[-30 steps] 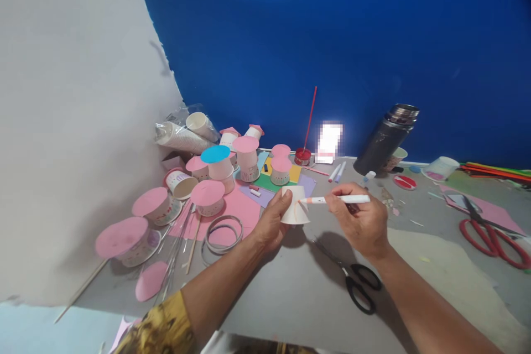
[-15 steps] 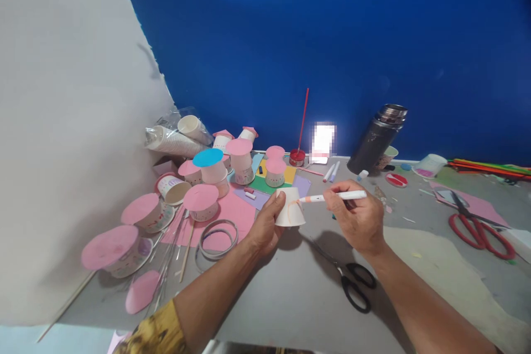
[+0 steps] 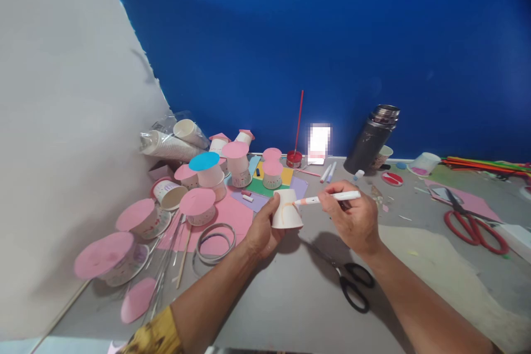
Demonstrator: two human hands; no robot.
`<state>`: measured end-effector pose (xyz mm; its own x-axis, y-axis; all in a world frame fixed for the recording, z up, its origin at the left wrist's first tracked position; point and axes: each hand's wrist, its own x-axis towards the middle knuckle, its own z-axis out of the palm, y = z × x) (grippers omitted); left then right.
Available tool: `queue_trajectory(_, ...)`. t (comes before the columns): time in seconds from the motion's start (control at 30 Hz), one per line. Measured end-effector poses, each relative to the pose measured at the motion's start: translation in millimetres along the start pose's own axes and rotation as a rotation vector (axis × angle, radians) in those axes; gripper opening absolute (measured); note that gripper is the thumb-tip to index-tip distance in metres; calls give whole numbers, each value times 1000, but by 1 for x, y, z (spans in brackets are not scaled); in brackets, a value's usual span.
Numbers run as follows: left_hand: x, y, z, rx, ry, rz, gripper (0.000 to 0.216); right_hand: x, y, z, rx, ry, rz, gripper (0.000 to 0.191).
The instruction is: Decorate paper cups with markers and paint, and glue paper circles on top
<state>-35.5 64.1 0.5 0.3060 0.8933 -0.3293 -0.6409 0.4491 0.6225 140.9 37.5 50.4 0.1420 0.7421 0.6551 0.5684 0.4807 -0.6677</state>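
Observation:
My left hand [image 3: 263, 229] grips a white paper cup [image 3: 287, 217], which is upside down above the table. Orange curved lines show on the side of the cup. My right hand [image 3: 352, 218] pinches a white and orange marker [image 3: 340, 196], its tip touching the cup's side near those lines. Below the cup lie black-handled scissors [image 3: 352, 285], their blades pointing up and left. Left of my hands stand several paper cups with round pink paper tops [image 3: 198, 203], and one with a blue top [image 3: 204, 161].
Grey wire rings [image 3: 215, 243] and thin sticks lie at the left. A dark flask [image 3: 370, 141], loose markers [image 3: 327, 172] and a small red pot [image 3: 294, 159] stand or lie along the blue wall. Red-handled scissors [image 3: 475, 231] rest on the right.
The orange line on the cup has grown, and the marker tip has shifted slightly left and down. The whole view has moved a little; both hands keep their hold.

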Motion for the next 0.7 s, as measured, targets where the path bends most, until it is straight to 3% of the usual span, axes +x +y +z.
queue_trajectory(0.53,0,1,-4,1,-89,-32,46,0,1,-5,-23,29,14,24)
queue_trajectory(0.7,2,-1,-4,-29,-83,-34,42,-1,-3,-5,9,-24,16,23)
